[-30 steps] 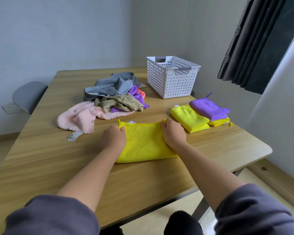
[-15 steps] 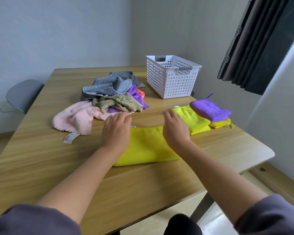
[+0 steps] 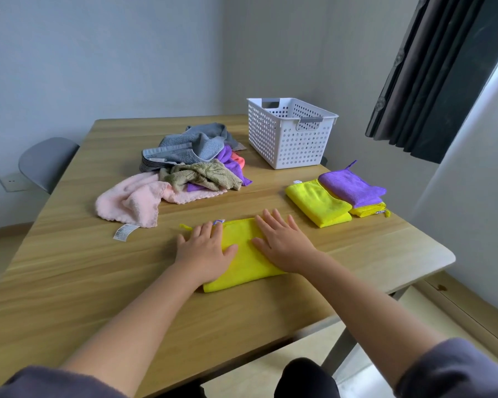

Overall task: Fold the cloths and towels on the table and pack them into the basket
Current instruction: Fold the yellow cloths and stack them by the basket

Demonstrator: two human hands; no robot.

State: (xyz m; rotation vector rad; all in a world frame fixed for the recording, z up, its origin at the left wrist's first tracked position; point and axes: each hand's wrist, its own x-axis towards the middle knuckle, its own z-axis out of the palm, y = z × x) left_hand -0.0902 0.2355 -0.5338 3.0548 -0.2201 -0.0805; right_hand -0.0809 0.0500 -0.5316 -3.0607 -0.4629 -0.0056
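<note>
A folded yellow cloth lies on the wooden table in front of me. My left hand presses flat on its left part, fingers straight. My right hand presses flat on its right part. To the right lie a folded yellow cloth and a folded purple cloth stacked on another yellow one. A loose heap sits at the middle: pink towel, olive cloth, grey towel, purple and coral cloths. The white perforated basket stands at the back right.
A grey chair stands beyond the table's left edge. A dark curtain hangs at the right by the wall. The table's right edge runs close to the folded stack.
Both hands let go of the cloth's far edge after folding it over, then opened and came down flat on the folded yellow cloth.
</note>
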